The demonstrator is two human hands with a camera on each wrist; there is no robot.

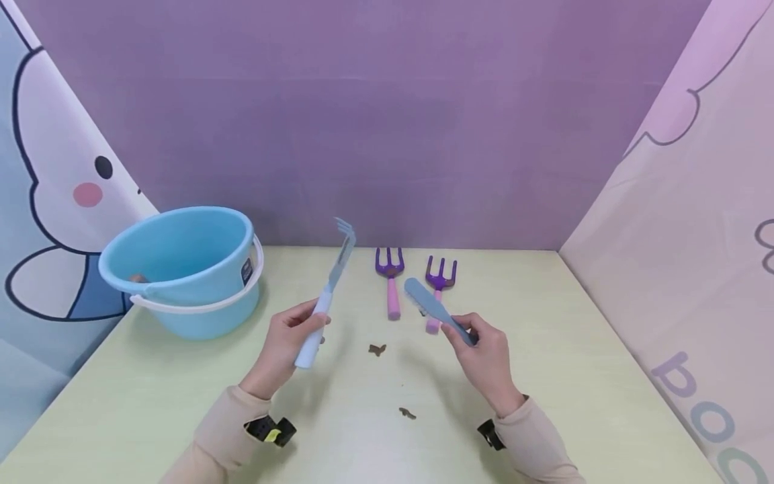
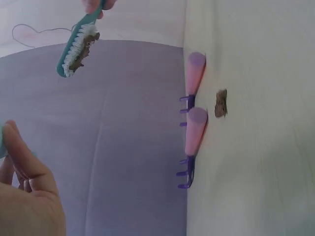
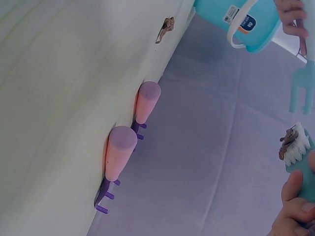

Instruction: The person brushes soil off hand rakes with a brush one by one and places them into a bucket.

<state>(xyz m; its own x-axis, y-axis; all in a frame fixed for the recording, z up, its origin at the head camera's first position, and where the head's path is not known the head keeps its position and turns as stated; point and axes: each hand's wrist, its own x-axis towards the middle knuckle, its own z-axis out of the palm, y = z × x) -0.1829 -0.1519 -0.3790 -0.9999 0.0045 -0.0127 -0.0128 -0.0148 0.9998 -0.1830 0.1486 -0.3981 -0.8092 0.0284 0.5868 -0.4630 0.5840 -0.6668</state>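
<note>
My left hand [image 1: 284,343] grips the pale handle of a light blue hand rake [image 1: 327,296], its bent prongs pointing up and away. In my right hand [image 1: 486,356] is a blue brush [image 1: 428,301], held by its handle between thumb and fingers. White bristles [image 2: 78,46] show on the brush's underside in the left wrist view, with a brown clump [image 2: 84,51] stuck in them. Both tools are raised over the table, apart from each other. Behind the brush lie two purple hand forks with pink handles, one in the middle [image 1: 393,289] and one to its right [image 1: 440,279].
A light blue bucket [image 1: 205,321] with a white handle stands at the back left, with something brownish partly visible inside. Brown scraps lie on the table [image 1: 574,376], one in the middle [image 1: 377,349] and one nearer [image 1: 408,413]. A purple backdrop [image 1: 387,134] and printed side panels surround it.
</note>
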